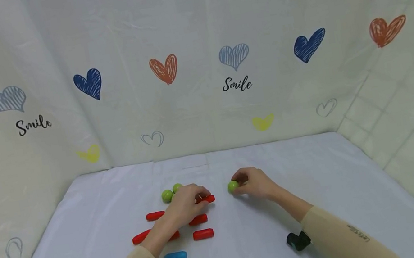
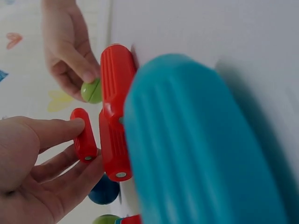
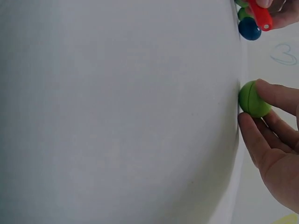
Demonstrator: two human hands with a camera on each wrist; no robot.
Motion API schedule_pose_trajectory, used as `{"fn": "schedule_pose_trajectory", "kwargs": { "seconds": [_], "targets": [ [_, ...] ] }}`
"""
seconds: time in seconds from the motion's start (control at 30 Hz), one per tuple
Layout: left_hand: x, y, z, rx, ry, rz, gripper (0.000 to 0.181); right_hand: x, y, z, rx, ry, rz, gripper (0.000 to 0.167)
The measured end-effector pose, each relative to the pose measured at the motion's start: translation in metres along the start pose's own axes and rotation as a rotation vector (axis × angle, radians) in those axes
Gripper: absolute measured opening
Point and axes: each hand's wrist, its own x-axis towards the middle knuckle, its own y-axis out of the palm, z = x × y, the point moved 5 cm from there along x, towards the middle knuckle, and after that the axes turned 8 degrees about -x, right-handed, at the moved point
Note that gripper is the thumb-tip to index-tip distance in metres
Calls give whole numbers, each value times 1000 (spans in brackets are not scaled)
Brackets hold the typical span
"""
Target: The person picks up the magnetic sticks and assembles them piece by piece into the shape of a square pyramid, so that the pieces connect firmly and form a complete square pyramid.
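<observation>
In the head view my left hand [image 1: 186, 202] pinches a red ridged rod [image 1: 210, 198] between thumb and fingers. The left wrist view shows that rod [image 2: 84, 135] held off the other pieces, a pale dot on its end. My right hand [image 1: 255, 182] grips a green ball [image 1: 233, 186] to the right of the left hand. In the right wrist view the green ball [image 3: 253, 99] has a groove around it and sits between thumb and fingers, close to the table surface. A dark blue ball [image 3: 250, 28] shows beside the left hand's rod.
More red rods [image 1: 203, 234] lie around the left forearm, with a blue rod [image 1: 175, 257] nearer the front. Green balls [image 1: 167, 196] stand behind the left hand. The white table [image 1: 323, 182] ends at a curtain [image 1: 205, 115] printed with hearts.
</observation>
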Motion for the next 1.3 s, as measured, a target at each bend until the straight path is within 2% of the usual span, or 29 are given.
{"fn": "schedule_pose_trajectory", "kwargs": {
  "seconds": [0.27,0.4,0.67,0.9,1.3],
  "targets": [
    [7,8,1,-42,-34,23,25,-8,-5,0,8,-21,3,31],
    [11,12,-3,-53,-19,39,23,-13,-6,-1,28,-28,14,27],
    [20,18,-4,-54,9,51,20,-18,-7,0,19,-77,15,29],
    [21,22,-9,-83,7,66,18,-19,-7,1,-7,-79,2,28],
    [27,28,-12,-69,-3,73,17,-24,-3,7,-5,-89,-1,26]
  ]
}}
